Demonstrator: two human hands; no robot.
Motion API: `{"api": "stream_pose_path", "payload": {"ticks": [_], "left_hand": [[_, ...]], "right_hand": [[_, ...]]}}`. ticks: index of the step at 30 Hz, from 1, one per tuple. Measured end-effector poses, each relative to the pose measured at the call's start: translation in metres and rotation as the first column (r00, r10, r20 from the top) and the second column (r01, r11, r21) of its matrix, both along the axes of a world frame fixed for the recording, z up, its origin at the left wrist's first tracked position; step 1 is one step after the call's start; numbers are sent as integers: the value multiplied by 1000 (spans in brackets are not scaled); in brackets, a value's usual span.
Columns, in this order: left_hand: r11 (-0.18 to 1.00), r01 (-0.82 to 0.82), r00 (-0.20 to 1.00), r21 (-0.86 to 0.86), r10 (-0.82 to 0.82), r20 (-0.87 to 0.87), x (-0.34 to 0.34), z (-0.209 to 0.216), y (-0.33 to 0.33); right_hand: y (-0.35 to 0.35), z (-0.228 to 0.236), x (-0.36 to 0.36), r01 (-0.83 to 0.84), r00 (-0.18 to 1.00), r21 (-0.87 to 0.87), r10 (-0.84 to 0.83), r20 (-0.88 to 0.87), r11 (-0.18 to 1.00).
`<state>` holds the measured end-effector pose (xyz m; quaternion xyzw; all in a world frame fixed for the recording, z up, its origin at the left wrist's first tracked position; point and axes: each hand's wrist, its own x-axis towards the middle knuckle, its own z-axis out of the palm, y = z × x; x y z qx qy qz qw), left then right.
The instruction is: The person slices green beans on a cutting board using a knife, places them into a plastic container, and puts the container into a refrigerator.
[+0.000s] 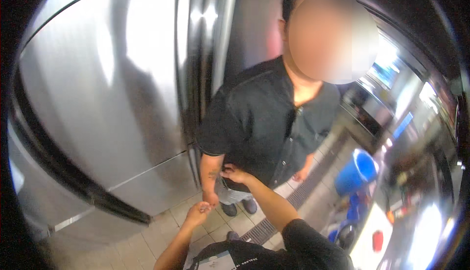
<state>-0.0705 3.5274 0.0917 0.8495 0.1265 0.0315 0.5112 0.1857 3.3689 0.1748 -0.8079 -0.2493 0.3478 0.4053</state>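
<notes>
A co-worker (267, 118) in a dark short-sleeved button shirt stands close in front of me. My left hand (197, 215) is at the co-worker's lowered hand (210, 199), touching or nearly touching it. Its fingers are curled in, and whatever they may hold is too small to make out. Beside the co-worker's forearm (212, 169), which has a dark mark on it, is my right hand (235, 174). Its thumb and fingers look bent and slightly apart, with nothing visible between them. Blur hides the finer finger detail.
Tall steel doors (93, 103) rise on the left and behind the co-worker. A long floor drain (262, 231) crosses the tiles. On the right are a blue bucket (355, 172) and a cluttered counter with a white board (364, 250) and a red object (377, 241).
</notes>
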Motion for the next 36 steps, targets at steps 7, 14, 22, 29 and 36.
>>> {"api": "stream_pose_path", "payload": {"ticks": [7,14,22,29,36], "left_hand": [[870,443,884,-216,-464,-56,-22,82,53],[889,457,870,-32,-455,-190,-17,7,155],[894,437,893,-100,-417,171,130,112,81],[854,487,779,-185,-328,535,318,215,33],[695,668,725,-267,-526,445,315,227,3]], "right_hand": [[-15,-30,4,338,903,-455,-148,403,824],[23,-124,-215,-212,971,-744,220,-90,633],[-58,-169,-295,-27,999,-726,34,-6,688],[-44,-25,-268,442,896,-429,-358,265,788],[0,30,-266,589,803,-159,-550,230,793]]}}
